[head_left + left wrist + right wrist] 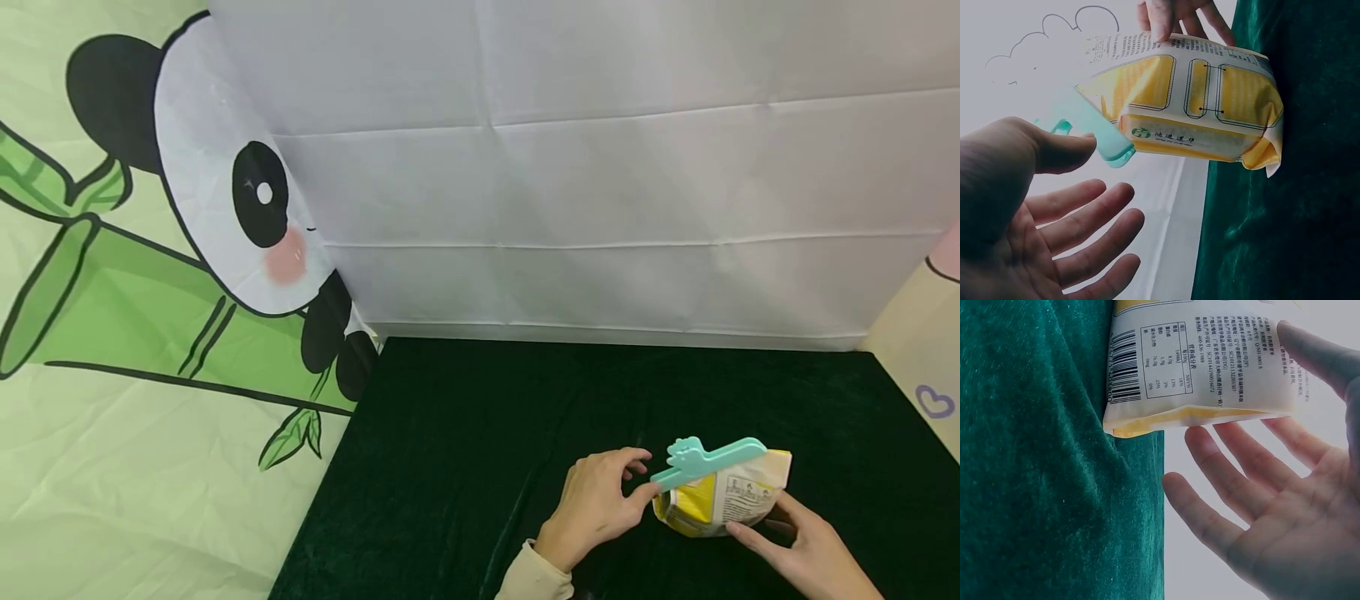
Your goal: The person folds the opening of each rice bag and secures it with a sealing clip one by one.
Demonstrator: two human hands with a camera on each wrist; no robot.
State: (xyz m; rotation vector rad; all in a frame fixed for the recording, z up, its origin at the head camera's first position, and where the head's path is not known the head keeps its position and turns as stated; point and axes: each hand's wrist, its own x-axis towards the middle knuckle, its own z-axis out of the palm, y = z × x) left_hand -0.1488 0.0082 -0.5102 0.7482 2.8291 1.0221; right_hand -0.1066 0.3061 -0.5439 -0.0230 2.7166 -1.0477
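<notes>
A yellow and white printed food bag [738,500] is at the front right of the dark green cloth, its folded top crossed by a mint-green bag clip [708,461]. The clip [1105,134] has a bumpy decorative end. My right hand [813,542] holds the bag's right side, thumb on the printed front and the other fingers [1229,469] along its edge. My left hand [600,500] is at the clip's left end. Its thumb tip overlaps the clip in the left wrist view, while the other fingers [1088,231] spread apart with nothing between them.
The green cloth [480,433] covers the table around the bag. Behind it hangs a creased white sheet [600,183]. A panda-printed curtain [172,275] borders the left side, and a cream panel with a heart [933,400] the right.
</notes>
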